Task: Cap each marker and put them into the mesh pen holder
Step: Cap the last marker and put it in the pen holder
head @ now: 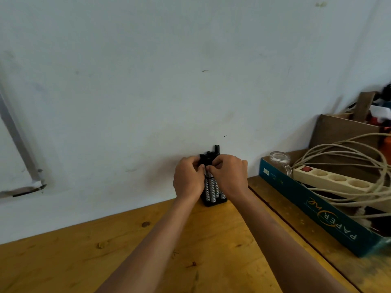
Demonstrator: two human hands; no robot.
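**Operator:** I've got both hands up at the pen holder (213, 199), which stands at the back of the wooden table (84, 250), right against the white wall (148, 81). My guess is it sits there so the wall stops it sliding when I push down.

**Colleague:** Where are the markers (211, 157)?

**Operator:** Upright in the holder, black caps poking out above my knuckles, pale barrels showing through the mesh lower down. I see none lying loose on the table.

**Colleague:** And the fingers?

**Operator:** My left hand (188, 180) is curled round the bunch from its side, fingertips pinched in at about cap height. My right hand (229, 176) mirrors it, thumb and forefinger closed together on something small among the markers. A cap or a barrel, I can't tell; the knuckles hide it. The two hands nearly meet in the middle.

**Colleague:** Why both hands?

**Operator:** I judge one steadies the cluster while the other presses or seats a marker. We look close to finished.

**Colleague:** Anything in the way?

**Operator:** The blue cardboard box (317, 210) with the power strip (330, 180) and its coiled cable lies well off to my right.
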